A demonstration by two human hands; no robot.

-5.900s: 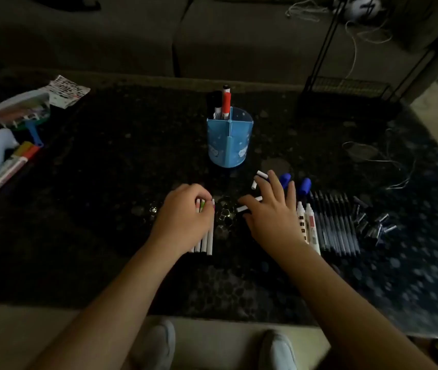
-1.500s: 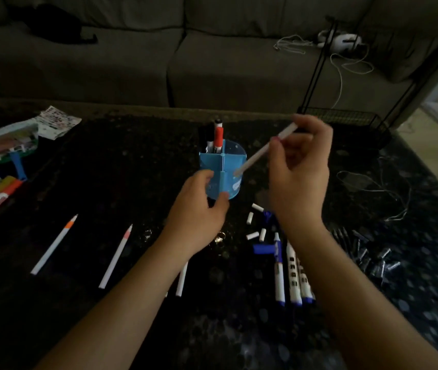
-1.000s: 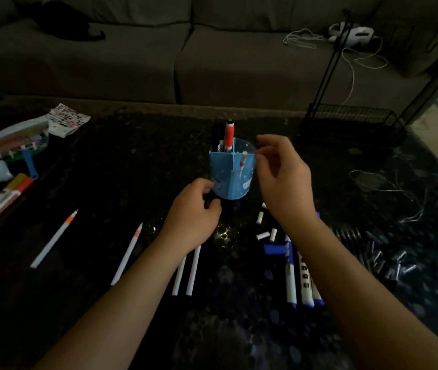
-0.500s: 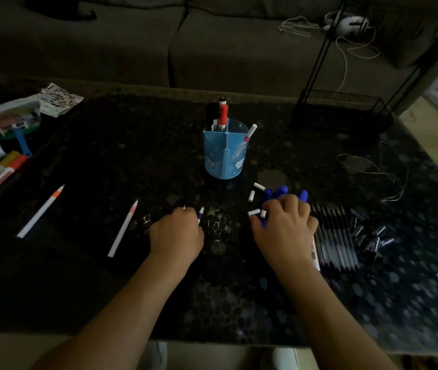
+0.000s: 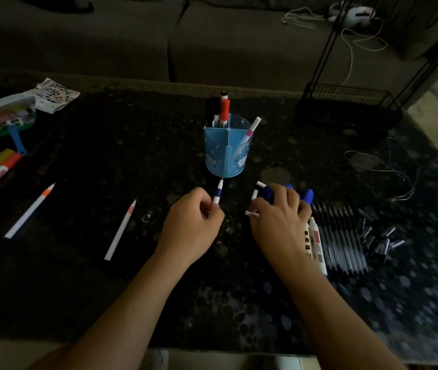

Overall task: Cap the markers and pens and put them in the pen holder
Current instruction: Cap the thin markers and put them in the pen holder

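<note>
Pen (image 5: 218,194) pinched in left hand (image 5: 191,227) grip, tip protruding | right hand (image 5: 279,217) over caps (image 5: 254,194), grip unclear

Dark table (image 5: 106,156): pen holder (image 5: 224,156), loose pens (image 5: 342,239), caps (image 5: 378,239).

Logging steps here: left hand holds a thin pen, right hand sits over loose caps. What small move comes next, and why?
Probably the right hand takes up the white cap beside it and brings it to the purple-banded pen in the left hand, whose tip looks uncapped.
</note>
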